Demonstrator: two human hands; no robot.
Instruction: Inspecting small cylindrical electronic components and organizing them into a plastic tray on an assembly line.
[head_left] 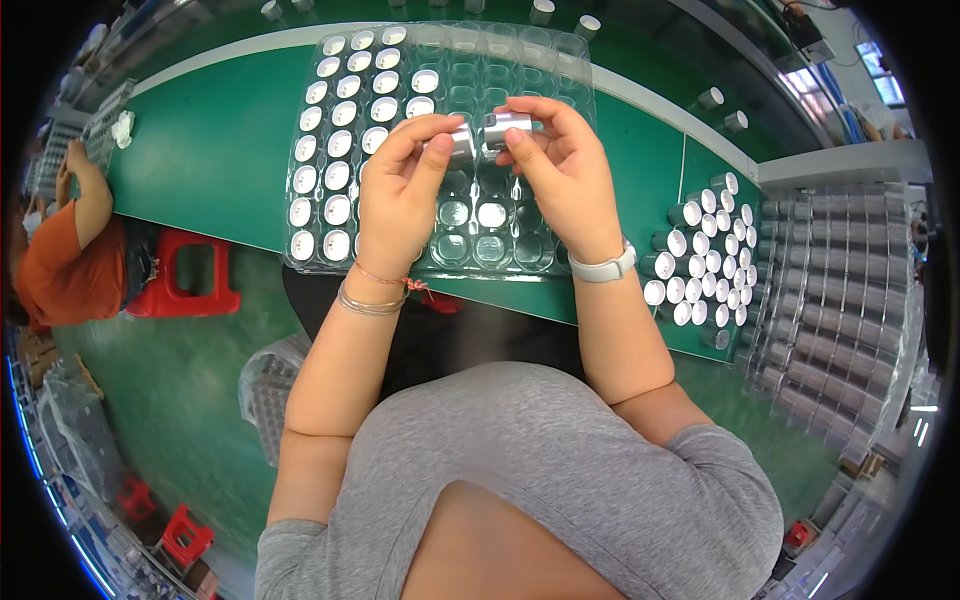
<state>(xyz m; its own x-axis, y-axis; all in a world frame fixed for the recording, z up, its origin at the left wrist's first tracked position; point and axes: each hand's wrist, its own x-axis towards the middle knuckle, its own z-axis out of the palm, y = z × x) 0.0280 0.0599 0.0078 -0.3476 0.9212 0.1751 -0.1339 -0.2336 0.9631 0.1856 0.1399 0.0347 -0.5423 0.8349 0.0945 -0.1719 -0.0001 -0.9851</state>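
Observation:
My left hand (408, 170) is closed on a silver cylinder (462, 146), held between thumb and fingers above a clear plastic tray (455, 262). Close beside it, my right hand (560, 165) grips a second silver cylinder (507, 128) with a small dark mark on its side. The two cylinders are tilted toward each other with a narrow gap between them. Beneath my hands, the tray's left columns hold several white-topped cylinders (337, 209), while cups on its right side stand bare.
Several loose white-topped cylinders (703, 246) cluster on the green table (200, 170) at right, beside a tall stack of clear trays (830, 310). A few stand along the far conveyor. At left a person in an orange shirt (75, 265) sits near a red stool (190, 275).

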